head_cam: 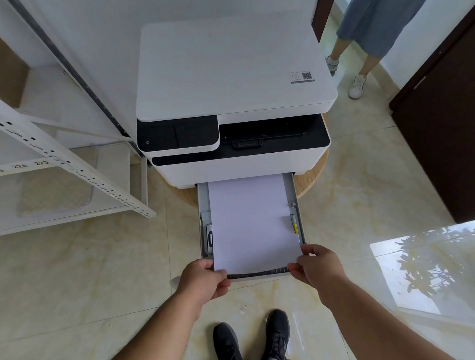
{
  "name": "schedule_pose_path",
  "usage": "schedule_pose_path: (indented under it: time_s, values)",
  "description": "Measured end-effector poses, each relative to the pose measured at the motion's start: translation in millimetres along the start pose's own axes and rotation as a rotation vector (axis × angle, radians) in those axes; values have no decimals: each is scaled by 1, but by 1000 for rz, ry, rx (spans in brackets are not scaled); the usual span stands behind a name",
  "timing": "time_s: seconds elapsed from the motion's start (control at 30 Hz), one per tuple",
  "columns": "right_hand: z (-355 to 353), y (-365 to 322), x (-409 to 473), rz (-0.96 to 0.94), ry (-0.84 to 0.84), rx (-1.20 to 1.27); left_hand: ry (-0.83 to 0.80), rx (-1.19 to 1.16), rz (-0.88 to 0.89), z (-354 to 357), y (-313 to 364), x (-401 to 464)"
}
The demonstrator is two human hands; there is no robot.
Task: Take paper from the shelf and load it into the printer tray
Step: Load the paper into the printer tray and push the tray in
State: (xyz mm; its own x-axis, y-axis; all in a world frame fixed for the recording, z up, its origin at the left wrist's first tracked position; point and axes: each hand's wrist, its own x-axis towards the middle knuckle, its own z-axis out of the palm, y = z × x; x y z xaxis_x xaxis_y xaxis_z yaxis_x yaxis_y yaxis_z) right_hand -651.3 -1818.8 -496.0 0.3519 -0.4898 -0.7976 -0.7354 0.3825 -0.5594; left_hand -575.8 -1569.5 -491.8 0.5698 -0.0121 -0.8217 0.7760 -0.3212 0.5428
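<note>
A white and black printer stands on a low round wooden base, with its grey paper tray pulled out toward me. A stack of white paper lies inside the tray between the side guides. My left hand pinches the paper's near left corner. My right hand grips the near right corner. Both hands hold the stack's front edge just above the tray's front lip.
A white metal shelf with number labels stands at the left. A person's legs in a blue skirt and white shoes are at the back right, beside a dark brown door. My black shoes rest on the glossy tile floor.
</note>
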Motion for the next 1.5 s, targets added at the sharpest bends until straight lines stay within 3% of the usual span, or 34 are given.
schedule_pose_path:
  time_s: [1.5]
  values:
    - [7, -8, -2, -1, 23, -50, 92, 21, 3, 0, 3, 9]
